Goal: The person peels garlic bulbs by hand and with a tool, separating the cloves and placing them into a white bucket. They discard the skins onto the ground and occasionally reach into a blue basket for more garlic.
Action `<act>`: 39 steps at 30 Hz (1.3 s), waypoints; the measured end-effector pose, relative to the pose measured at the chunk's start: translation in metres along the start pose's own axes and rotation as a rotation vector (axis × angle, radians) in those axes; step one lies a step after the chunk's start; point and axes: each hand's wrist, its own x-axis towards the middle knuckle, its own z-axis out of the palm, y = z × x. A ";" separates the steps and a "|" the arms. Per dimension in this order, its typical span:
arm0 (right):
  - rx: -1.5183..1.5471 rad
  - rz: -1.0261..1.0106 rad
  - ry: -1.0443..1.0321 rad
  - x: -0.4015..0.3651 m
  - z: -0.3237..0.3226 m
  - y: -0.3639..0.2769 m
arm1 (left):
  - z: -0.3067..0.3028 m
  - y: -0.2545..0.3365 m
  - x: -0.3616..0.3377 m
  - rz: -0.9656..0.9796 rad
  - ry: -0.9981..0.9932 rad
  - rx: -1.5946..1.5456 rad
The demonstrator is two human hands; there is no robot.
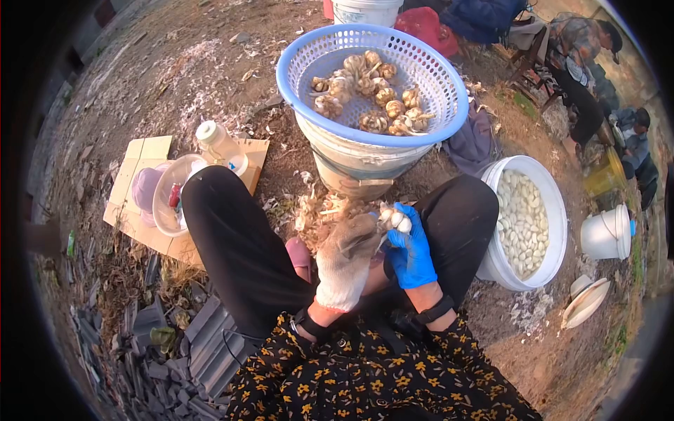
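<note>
My left hand [345,264], in a soiled white knit glove, is closed with its fingertips against a partly peeled garlic bulb [395,219]. On its other side my right hand [411,254], in a blue rubber glove, grips the same bulb, and white cloves show at its top. Both hands are between my knees, above a heap of garlic skins [330,210]. Ahead stands a blue basket [444,128] with several unpeeled bulbs [373,84], set on a white bucket [344,165]. Beside my right knee, a white bucket [562,242] holds peeled cloves [521,221].
At left, cardboard [133,210] bears a plastic bottle [221,146], a clear bowl [163,203] and a pinkish cap [145,188]. Broken roof tiles [217,344] lie lower left. A lidded pail [606,234] and a hat [585,303] are at right, with other people [579,70] seated beyond.
</note>
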 end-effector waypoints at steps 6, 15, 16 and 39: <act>-0.054 -0.038 -0.002 0.004 -0.007 0.007 | -0.017 -0.022 -0.001 0.031 -0.195 -0.050; -0.273 -0.069 0.078 0.009 -0.009 0.017 | -0.011 0.005 0.003 0.330 -0.094 0.649; -0.366 -0.133 0.079 0.010 -0.009 0.020 | -0.011 0.004 0.006 0.239 -0.032 0.528; -0.370 0.080 -0.073 0.004 -0.012 0.015 | -0.022 -0.008 0.030 -0.377 0.328 -0.141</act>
